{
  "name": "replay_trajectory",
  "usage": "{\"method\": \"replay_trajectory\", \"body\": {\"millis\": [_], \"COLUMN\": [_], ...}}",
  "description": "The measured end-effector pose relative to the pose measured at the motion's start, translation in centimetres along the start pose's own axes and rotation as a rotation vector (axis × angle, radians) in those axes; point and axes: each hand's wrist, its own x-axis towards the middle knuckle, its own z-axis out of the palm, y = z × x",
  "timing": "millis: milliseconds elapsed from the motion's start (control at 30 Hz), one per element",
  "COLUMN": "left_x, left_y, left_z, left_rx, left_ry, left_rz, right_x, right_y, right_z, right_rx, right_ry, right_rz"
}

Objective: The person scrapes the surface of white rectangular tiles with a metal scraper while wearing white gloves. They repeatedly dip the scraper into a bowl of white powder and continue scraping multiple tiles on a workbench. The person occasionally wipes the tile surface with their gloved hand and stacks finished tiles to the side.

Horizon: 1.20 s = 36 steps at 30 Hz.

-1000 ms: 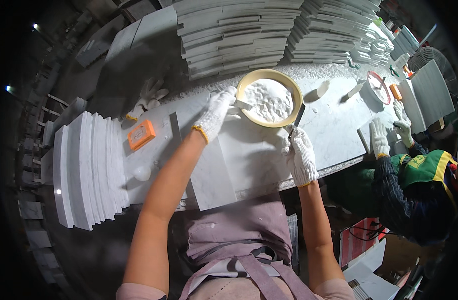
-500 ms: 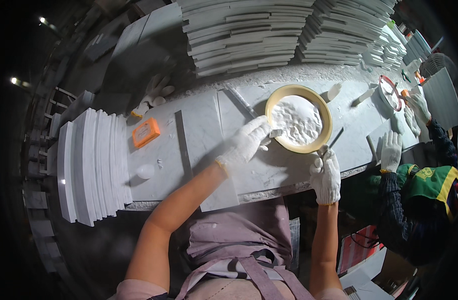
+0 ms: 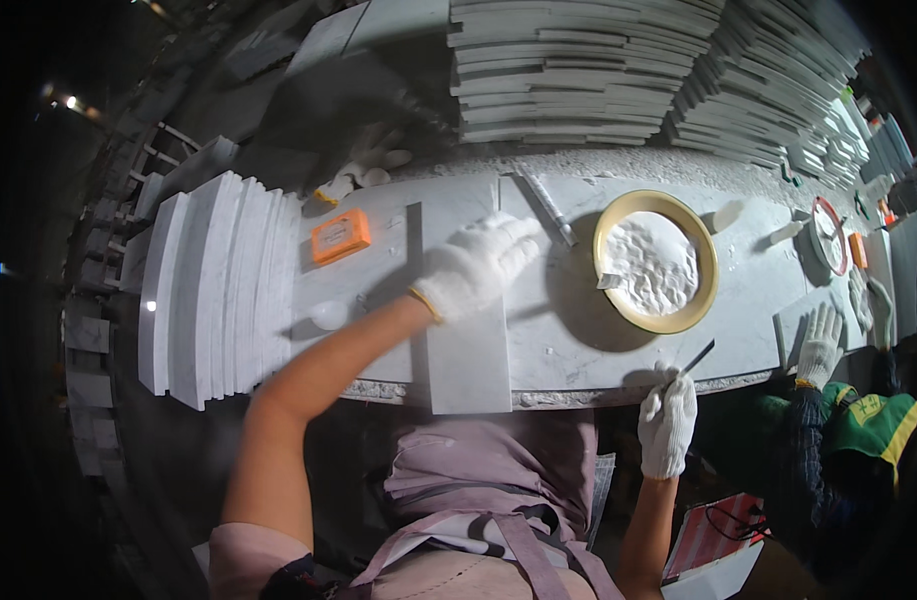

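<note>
My left hand [image 3: 478, 262], in a white knit glove, is over the pale marble slab [image 3: 468, 370], its fingers stretched out and slightly blurred. It holds nothing that I can see; whether the palm touches the slab is hidden. At the table's front edge my right hand [image 3: 667, 425], also gloved, is closed on a thin dark flat tool [image 3: 699, 356] that points up and right. Beyond it stands a yellow-rimmed bowl [image 3: 711, 264] of white powder [image 3: 653, 262]. A small metallic piece [image 3: 608, 281] rests at the bowl's left inner edge.
Thin slabs [image 3: 213, 290] stand on edge at the left, near an orange box [image 3: 340, 236]. Tall tile stacks [image 3: 578, 75] rise behind. A clear tube [image 3: 546, 205] lies left of the bowl. At right, a co-worker's gloved hand [image 3: 820, 340] rests by a red-rimmed bowl [image 3: 830, 236].
My left hand has left the bowl's edge and moved left over the slab, letting go of the small metallic piece. My right hand has drawn back from the bowl toward me, still gripping the dark tool.
</note>
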Motion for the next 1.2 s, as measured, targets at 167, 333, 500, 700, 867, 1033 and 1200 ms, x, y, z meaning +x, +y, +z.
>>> {"method": "replay_trajectory", "body": {"millis": [167, 333, 500, 700, 867, 1033, 1200], "left_x": [3.9, 3.4, 3.6, 6.8, 5.5, 2.6, -4.7], "left_y": [-8.1, -16.5, -19.7, -17.8, -14.7, -8.0, 0.1], "left_z": [-6.2, -13.2, -18.0, -24.8, -22.0, -18.5, -15.8], "left_rx": [0.766, 0.895, 0.755, 0.529, 0.656, 0.451, -0.01], "left_ry": [-0.156, -0.109, 0.012, 0.466, 0.152, 0.076, 0.168], "left_rz": [-0.179, -0.501, -0.609, -0.442, -0.462, -0.298, -0.054], "right_x": [-2.6, -3.1, -3.4, -3.6, -3.6, -4.1, -6.0], "right_y": [1.6, 2.8, 2.6, 2.6, 4.1, 4.5, 3.0], "right_z": [1.2, 2.6, 3.5, 4.1, 3.7, 2.3, 1.2], "right_rx": [-0.028, -0.153, -0.167, -0.116, -0.149, -0.28, -0.268], "right_ry": [-0.082, -0.111, -0.127, -0.116, -0.072, -0.015, -0.18], "right_rz": [0.009, 0.055, 0.063, 0.052, 0.055, 0.021, 0.147]}}
